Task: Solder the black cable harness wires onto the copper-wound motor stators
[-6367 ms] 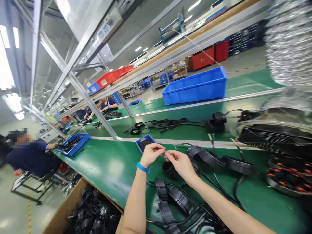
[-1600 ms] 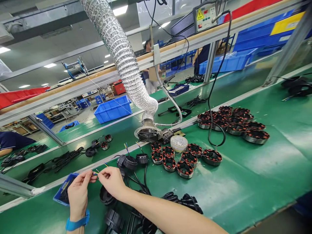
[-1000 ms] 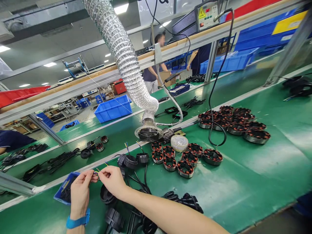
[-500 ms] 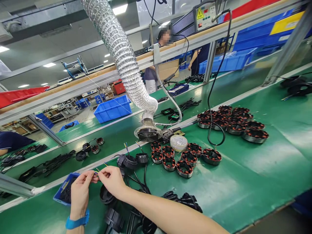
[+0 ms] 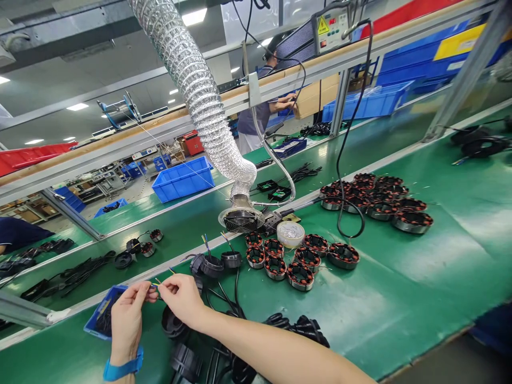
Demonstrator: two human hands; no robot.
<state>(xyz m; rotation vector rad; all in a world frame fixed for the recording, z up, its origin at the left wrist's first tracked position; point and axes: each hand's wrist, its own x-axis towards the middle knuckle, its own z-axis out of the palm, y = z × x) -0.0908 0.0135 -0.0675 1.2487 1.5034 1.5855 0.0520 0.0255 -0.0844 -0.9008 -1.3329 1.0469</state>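
Observation:
My left hand [image 5: 128,317], with a blue band on its wrist, pinches thin coloured wires [image 5: 156,284] between thumb and fingertips. My right hand [image 5: 182,298] is closed on the same wires from the other side, its fingertips nearly touching the left ones. The wires look yellow, blue and brown; their exact ends are hidden by the fingers. Below the hands lie a round black plastic housing [image 5: 174,324] and another black housing [image 5: 186,361]. Just beyond the right hand sit more black housings [image 5: 213,266] with coloured wires standing up from them.
Left of my hands is a small blue bin [image 5: 96,325] of black parts. Wire-wound stator rings [image 5: 301,277] stand in groups to the right. A fume extractor duct [image 5: 240,170] hangs over the bench by a solder spool [image 5: 290,234]. Black cables [image 5: 308,328] lie near my right forearm.
Both hands keep their pinch on the wires with little movement. The view has shifted slightly. In the background, a person now has a hand at a cardboard box.

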